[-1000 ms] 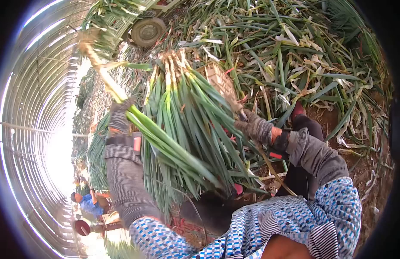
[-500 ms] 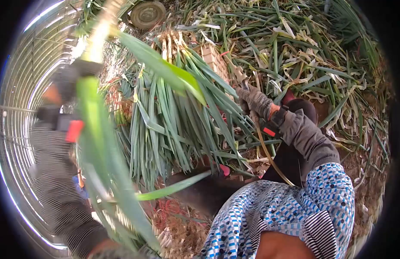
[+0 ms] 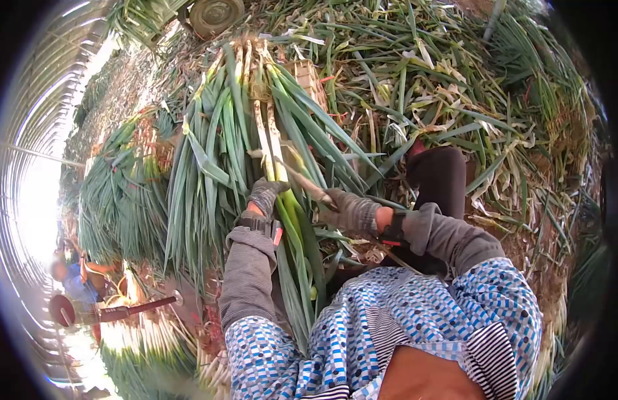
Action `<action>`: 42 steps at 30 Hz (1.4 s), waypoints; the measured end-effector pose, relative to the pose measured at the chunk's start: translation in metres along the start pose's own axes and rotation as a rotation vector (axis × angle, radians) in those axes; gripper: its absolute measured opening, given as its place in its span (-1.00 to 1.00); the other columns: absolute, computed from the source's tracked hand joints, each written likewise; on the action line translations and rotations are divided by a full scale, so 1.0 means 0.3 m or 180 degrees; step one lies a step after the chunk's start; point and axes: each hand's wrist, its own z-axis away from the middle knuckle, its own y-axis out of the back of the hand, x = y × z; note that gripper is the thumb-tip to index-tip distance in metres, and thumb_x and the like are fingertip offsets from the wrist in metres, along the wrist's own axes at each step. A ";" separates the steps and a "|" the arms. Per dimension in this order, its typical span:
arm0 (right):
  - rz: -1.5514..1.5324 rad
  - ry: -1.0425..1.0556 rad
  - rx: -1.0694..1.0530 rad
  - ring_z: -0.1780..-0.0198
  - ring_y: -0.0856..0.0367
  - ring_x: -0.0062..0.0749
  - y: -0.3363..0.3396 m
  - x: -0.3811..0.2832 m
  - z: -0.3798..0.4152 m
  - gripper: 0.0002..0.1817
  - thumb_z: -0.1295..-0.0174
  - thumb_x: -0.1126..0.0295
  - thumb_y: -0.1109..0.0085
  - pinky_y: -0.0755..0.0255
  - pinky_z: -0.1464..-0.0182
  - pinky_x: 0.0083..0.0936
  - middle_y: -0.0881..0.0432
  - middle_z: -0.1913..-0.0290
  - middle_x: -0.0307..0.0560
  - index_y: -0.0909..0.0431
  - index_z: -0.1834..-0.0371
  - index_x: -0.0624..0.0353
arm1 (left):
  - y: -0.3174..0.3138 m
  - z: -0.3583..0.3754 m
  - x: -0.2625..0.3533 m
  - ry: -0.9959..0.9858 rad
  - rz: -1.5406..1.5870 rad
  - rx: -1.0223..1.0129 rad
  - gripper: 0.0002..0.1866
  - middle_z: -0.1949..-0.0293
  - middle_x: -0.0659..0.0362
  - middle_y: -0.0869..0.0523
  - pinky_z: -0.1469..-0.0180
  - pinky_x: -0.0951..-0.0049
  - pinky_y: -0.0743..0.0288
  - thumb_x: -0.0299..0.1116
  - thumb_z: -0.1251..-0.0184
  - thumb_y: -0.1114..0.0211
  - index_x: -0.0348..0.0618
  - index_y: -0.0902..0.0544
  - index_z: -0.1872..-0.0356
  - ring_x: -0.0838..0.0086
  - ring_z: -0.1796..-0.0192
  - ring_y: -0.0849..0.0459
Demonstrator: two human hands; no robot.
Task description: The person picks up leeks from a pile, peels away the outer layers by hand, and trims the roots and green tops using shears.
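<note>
My gloved left hand (image 3: pixel 267 195) is closed round two long green onions (image 3: pixel 274 143), their pale stems pointing up and away and their green leaves hanging down toward my lap. In my gloved right hand (image 3: pixel 352 212) is the handle of a tool (image 3: pixel 305 182) that reaches left to the stems just above my left hand. A hose trails below that hand. Behind the held stalks lies a heap of green onions (image 3: pixel 205 147), root ends at the top, beside a pale crate (image 3: pixel 309 83).
Loose leaves (image 3: pixel 429 73) cover the ground ahead and right. More onion bundles (image 3: pixel 125 193) lie at the left and lower left. A person in blue (image 3: pixel 79 283) is at the far left near a scale-like tool (image 3: pixel 139 309). A round disc (image 3: pixel 216 15) is at the top.
My left hand has swung from the far left to the centre with the onions. My right hand has moved left and down, bringing the tool to the stems. The view has turned slightly.
</note>
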 end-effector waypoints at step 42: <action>0.1925 0.1407 0.0748 -0.03 -0.46 -0.26 -0.185 0.304 -0.746 -0.64 -0.21 0.33 -0.01 -0.32 -0.13 -0.36 -0.57 0.07 0.02 -0.50 -0.06 0.20 | 0.061 0.147 -0.226 -0.0335 0.0513 -0.0228 -0.56 0.31 0.17 -0.65 0.26 0.40 -0.47 -0.24 -0.09 -0.35 -0.26 -0.56 0.02 0.44 0.34 -0.58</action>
